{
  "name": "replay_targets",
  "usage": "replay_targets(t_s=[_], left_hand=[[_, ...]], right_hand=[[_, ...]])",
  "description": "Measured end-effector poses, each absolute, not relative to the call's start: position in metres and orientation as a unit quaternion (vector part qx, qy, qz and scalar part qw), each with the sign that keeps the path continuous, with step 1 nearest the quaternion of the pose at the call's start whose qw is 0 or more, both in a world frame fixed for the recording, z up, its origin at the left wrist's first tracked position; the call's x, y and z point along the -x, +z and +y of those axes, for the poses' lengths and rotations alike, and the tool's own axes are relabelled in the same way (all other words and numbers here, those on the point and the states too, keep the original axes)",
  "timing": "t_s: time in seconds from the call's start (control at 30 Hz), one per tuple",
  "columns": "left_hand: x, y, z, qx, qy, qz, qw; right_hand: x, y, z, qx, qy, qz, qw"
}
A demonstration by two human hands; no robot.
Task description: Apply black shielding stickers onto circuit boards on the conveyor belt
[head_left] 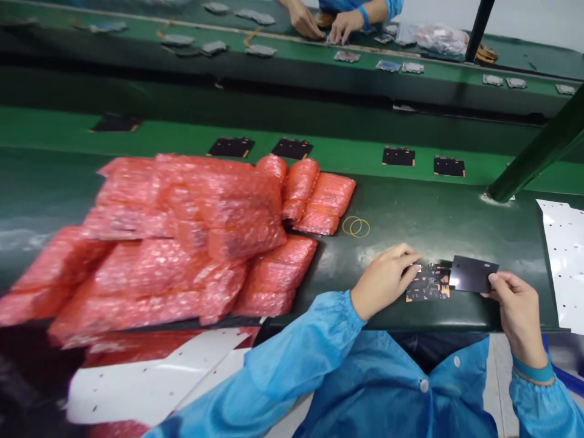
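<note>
My left hand (385, 278) rests on the dark green bench, its fingertips pressed on the edge of a flat black-and-copper circuit piece (429, 284) lying there. My right hand (515, 304) pinches the right edge of a plain black square sheet (473, 274), held just above and right of the circuit piece, overlapping its corner. Both arms are in blue sleeves. A teal band sits on the right wrist.
A heap of red bubble-wrap packs (182, 237) fills the left of the bench. Two rubber bands (356, 227) lie beside it. Black pieces (398, 156) ride the green belt behind. White perforated sheets (563, 261) lie at right. Another person's hands (319, 24) work at the far bench.
</note>
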State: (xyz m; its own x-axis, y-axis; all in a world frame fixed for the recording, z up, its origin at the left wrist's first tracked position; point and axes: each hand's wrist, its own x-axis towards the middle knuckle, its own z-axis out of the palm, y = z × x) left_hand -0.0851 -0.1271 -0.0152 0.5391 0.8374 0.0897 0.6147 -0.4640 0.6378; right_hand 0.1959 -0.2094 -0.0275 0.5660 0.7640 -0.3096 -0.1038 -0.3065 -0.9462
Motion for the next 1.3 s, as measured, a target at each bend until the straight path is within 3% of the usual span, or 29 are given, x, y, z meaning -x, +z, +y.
replay_targets(t_s=[0.6,1.3], left_hand=[[0.123,-0.034,-0.21,-0.864,0.244,0.396,0.193],[0.117,-0.032,-0.207,-0.867,0.274,0.381,0.166]], right_hand=[[-0.142,-0.006,-0.209,0.731,0.447,-0.376,0.352],[-0.138,0.003,-0.21,0.744,0.41,-0.412,0.331]])
